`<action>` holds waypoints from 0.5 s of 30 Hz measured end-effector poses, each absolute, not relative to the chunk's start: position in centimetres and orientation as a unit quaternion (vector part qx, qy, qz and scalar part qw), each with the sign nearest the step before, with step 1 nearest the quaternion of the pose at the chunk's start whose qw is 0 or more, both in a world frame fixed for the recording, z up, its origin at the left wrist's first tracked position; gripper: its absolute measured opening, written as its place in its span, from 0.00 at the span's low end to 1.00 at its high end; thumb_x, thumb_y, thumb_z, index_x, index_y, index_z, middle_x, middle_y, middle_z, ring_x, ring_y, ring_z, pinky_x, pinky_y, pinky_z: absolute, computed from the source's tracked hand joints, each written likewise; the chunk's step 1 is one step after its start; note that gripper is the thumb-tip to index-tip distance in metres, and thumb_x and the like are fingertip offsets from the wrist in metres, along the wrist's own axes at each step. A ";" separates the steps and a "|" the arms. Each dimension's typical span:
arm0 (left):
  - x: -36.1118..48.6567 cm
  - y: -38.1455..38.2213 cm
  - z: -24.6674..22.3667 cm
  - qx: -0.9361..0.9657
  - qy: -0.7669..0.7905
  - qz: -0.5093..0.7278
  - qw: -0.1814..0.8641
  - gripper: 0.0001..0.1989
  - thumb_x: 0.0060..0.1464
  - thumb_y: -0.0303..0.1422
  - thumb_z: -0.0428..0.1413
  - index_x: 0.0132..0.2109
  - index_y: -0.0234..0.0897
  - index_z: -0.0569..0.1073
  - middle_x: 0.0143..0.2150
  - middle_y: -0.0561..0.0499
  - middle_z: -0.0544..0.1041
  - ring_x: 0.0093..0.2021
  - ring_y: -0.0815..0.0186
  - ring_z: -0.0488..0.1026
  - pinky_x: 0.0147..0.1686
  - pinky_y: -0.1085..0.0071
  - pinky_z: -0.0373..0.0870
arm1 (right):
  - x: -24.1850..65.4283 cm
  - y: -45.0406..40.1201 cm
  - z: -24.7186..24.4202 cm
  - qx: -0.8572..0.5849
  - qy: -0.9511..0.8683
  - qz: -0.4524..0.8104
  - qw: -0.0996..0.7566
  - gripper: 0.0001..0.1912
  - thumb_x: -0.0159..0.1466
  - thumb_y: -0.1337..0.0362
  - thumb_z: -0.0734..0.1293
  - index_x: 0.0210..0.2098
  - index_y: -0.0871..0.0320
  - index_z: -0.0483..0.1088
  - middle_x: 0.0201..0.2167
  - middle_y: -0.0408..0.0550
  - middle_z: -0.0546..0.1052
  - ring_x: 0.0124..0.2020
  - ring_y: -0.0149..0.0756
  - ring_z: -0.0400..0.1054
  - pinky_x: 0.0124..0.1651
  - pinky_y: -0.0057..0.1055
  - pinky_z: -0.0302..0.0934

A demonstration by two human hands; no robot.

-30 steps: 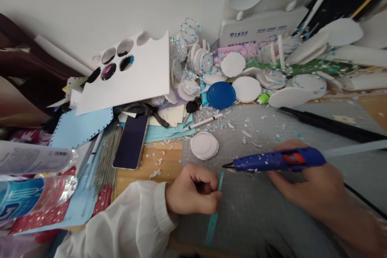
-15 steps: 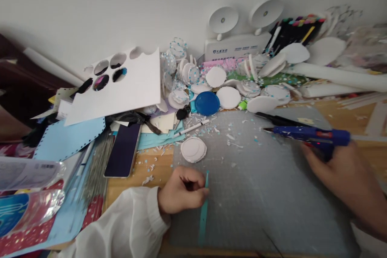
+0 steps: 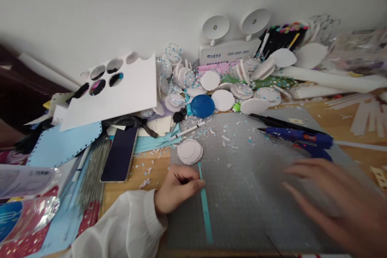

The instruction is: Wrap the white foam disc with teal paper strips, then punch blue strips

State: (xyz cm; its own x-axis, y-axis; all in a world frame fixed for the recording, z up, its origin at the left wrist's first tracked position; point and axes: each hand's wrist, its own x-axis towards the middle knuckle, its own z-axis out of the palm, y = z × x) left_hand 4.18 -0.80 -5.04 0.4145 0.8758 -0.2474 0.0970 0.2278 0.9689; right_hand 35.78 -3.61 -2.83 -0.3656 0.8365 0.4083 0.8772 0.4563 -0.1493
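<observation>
My left hand (image 3: 179, 188) pinches a narrow teal strip (image 3: 206, 213) near its upper end, between thumb and forefinger. The strip hangs down over the grey cutting mat (image 3: 242, 193). Just beyond that hand lies a small stack of white discs (image 3: 190, 151). My right hand (image 3: 329, 201) is blurred by motion, fingers apart with nothing in them, at the right of the mat. A blue glue gun (image 3: 299, 136) with a red light lies in front of it on the mat's right side, a clear glue stick coming out of its back.
White discs, some edged with blue beads, pile up along the wall around a blue round lid (image 3: 202, 106). A phone (image 3: 119, 154) lies left of the mat. A white board with holes (image 3: 127, 92) leans behind it. Glue sticks (image 3: 369, 117) lie at right; paper scraps litter the mat.
My right hand has let go of the glue gun and drawn back toward me with fingers spread. My left hand still pinches the teal strip, whose lower end has swung to the right.
</observation>
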 end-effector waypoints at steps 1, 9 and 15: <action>4.2 -0.8 -5.0 0.536 0.454 0.305 0.644 0.22 0.49 0.43 0.58 0.18 0.34 0.61 0.17 0.58 0.53 0.20 0.75 0.50 0.20 0.75 0.46 | 33.4 -3.4 -2.4 -0.443 -0.869 -0.029 0.220 0.11 0.69 0.58 0.57 0.43 0.52 0.68 0.38 0.50 0.77 0.40 0.41 0.73 0.44 0.39 0.66; 4.8 -0.7 -4.4 0.535 0.434 0.323 0.649 0.23 0.52 0.44 0.58 0.18 0.33 0.62 0.18 0.58 0.54 0.21 0.75 0.49 0.21 0.75 0.47 | 22.9 0.2 -3.3 -0.160 -0.941 -0.053 0.293 0.13 0.65 0.76 0.55 0.32 0.57 0.68 0.22 0.44 0.72 0.22 0.34 0.62 0.24 0.35 0.58; 4.9 -0.9 -4.6 0.543 0.449 0.319 0.634 0.24 0.53 0.45 0.57 0.19 0.33 0.61 0.18 0.58 0.53 0.22 0.75 0.49 0.20 0.75 0.46 | 23.3 0.9 -3.3 -0.097 -0.953 -0.084 0.273 0.12 0.62 0.76 0.59 0.33 0.54 0.70 0.19 0.40 0.68 0.20 0.31 0.59 0.21 0.33 0.54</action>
State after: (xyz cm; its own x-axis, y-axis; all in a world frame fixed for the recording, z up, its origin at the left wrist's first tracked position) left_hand 4.89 -0.95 -4.58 0.3940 0.8919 -0.2220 0.0826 0.2061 0.9750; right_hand 23.31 0.87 -3.31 -0.8323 0.1394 0.5365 0.2309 0.9671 0.1070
